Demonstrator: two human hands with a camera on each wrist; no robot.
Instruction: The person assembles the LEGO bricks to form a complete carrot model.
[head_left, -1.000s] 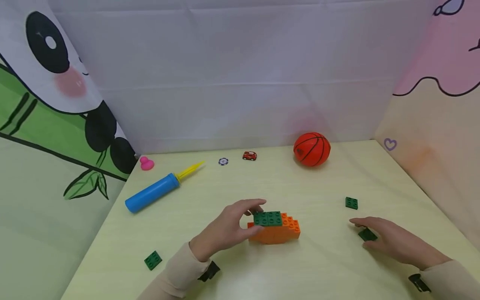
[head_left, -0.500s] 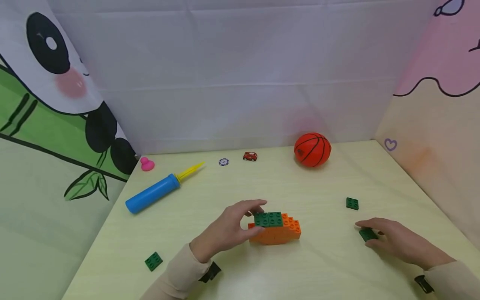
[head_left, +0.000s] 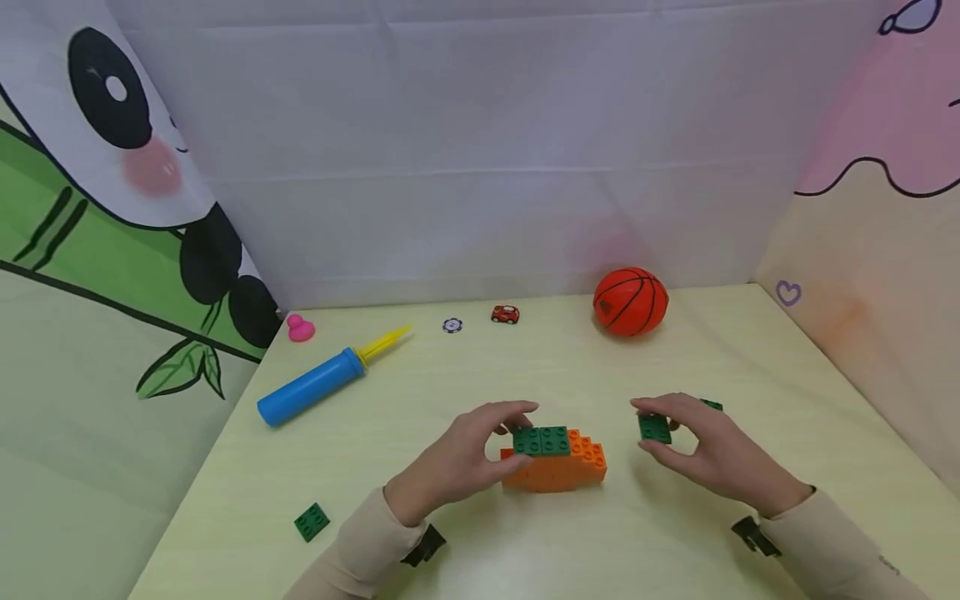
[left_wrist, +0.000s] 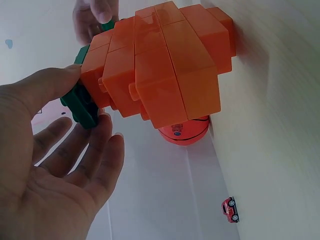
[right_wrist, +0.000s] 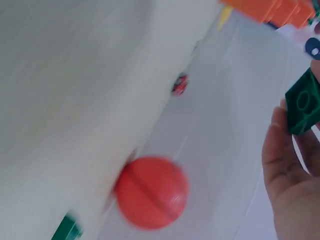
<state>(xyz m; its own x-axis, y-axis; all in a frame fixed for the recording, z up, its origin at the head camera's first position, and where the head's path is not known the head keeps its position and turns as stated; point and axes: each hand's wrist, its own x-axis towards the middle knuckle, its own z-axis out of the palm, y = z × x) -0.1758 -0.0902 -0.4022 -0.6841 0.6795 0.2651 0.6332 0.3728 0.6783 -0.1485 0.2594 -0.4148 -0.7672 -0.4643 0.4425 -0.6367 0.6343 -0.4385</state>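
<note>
An orange stepped build of toy building bricks point(head_left: 555, 475) stands on the table, with green bricks point(head_left: 542, 440) side by side on its top. My left hand point(head_left: 453, 462) holds it at the left end. In the left wrist view, the thumb and a finger pinch the green top layer point(left_wrist: 82, 107). To the right, my right hand point(head_left: 716, 454) pinches a single green brick point(head_left: 655, 428) above the table, between thumb and fingers. The right wrist view shows its hollow underside point(right_wrist: 303, 101). That brick is apart from the orange build.
A loose green brick point(head_left: 311, 522) lies at the left front. Another green brick point(head_left: 711, 405) is partly hidden behind my right hand. Towards the back are a blue pump point(head_left: 311, 387), a pink toy point(head_left: 301, 328), a chip point(head_left: 452, 326), a red toy car point(head_left: 505, 314) and a basketball point(head_left: 631, 302).
My right hand has picked a green brick off the table and brought it left and up, towards the orange build. The left hand stays where it was on the build.
</note>
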